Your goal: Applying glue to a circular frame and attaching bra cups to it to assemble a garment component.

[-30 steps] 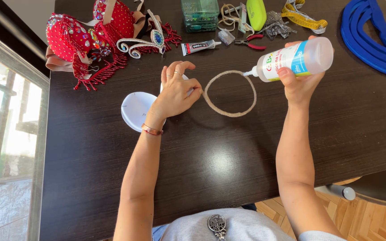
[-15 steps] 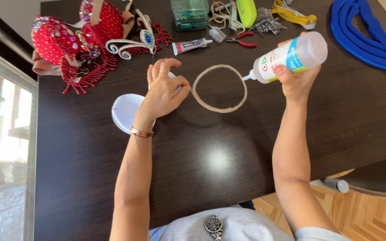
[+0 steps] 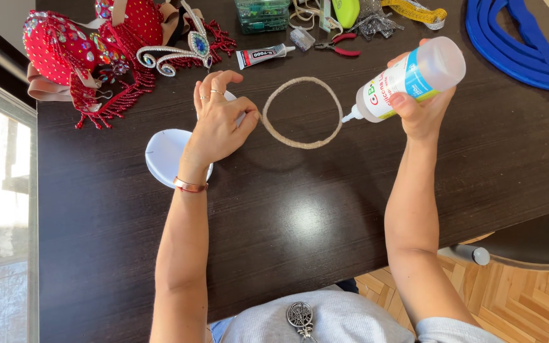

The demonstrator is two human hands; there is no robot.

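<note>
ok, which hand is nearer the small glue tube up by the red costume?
Left. The left hand pinches the ring's left edge, just below the small glue tube. The right hand holds the glue bottle farther right.

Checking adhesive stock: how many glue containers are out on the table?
2: a glue bottle held tilted in the right hand, and a small tube lying near the red costume. More may be hidden among clutter.

The dark wooden counter (image 3: pixel 300 209) shines glossy; the translucent plastic glue bottle (image 3: pixel 408 77) looks smooth; the beige fibrous ring (image 3: pixel 302 112) looks rough and matt.
</note>
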